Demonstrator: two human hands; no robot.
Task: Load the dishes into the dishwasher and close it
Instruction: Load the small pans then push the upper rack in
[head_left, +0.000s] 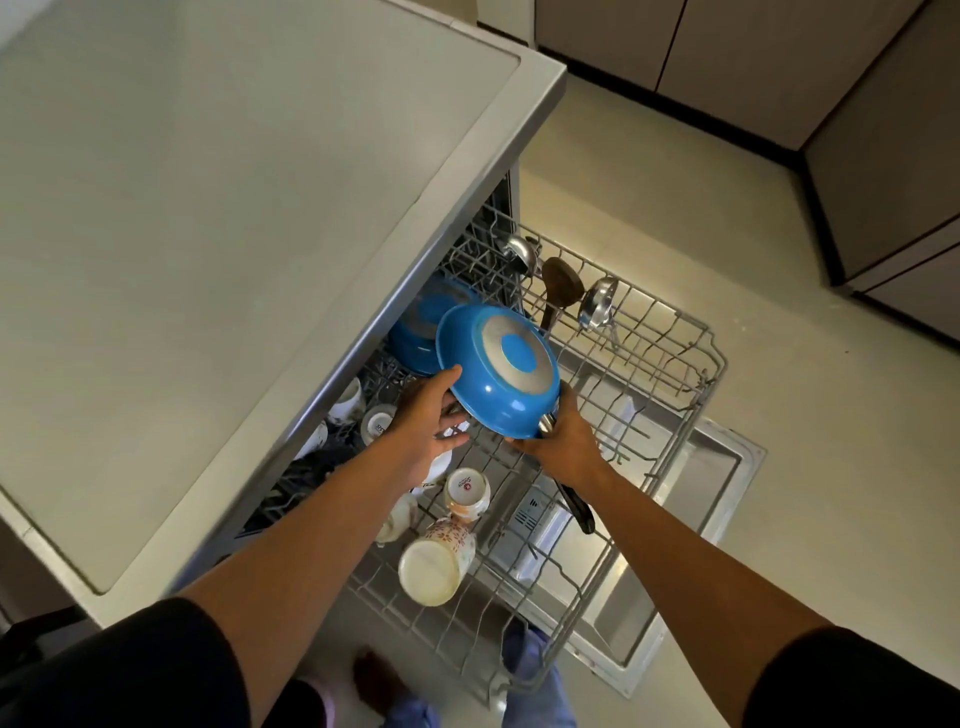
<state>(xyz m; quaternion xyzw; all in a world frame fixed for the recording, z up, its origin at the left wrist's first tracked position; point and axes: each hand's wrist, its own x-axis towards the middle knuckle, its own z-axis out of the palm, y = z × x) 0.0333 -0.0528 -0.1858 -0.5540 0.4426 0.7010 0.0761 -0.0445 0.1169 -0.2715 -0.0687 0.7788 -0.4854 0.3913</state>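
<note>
Closest to the camera are two bare arms in short dark sleeves, reaching out over the pulled-out dishwasher rack (670, 436). Under the arms, near the front of the rack, a jar with little flowers (439, 558) lies on its side, and a cup with a red mark (467, 491) sits upside down just behind it.

A bit further out are the hands. The right hand (563, 441) is wrapped around the black handle (576, 506) of a blue frying pan (498, 369), close to where the handle meets the pan. The left hand (434, 413) has its fingers spread wide, and they press against the pan's rim to steady it. The pan is tipped up on its edge over the middle of the rack, with its bottom facing the camera. It looks like it is being stood up among the wires.

Just behind it, a second blue pan (421, 332) is already in the rack, partly under the counter (208, 260). White cups (358, 410) stand to the left. At the far end are a steel ladle (522, 252), a wooden spoon (561, 283) and another steel ladle (597, 304).

What could go wrong? The pan is big and smooth. If it is let go before it sits between the wires, it could flop over and bang the cups or the other pan. The long handle could also stick out and stop the rack sliding in.
</note>
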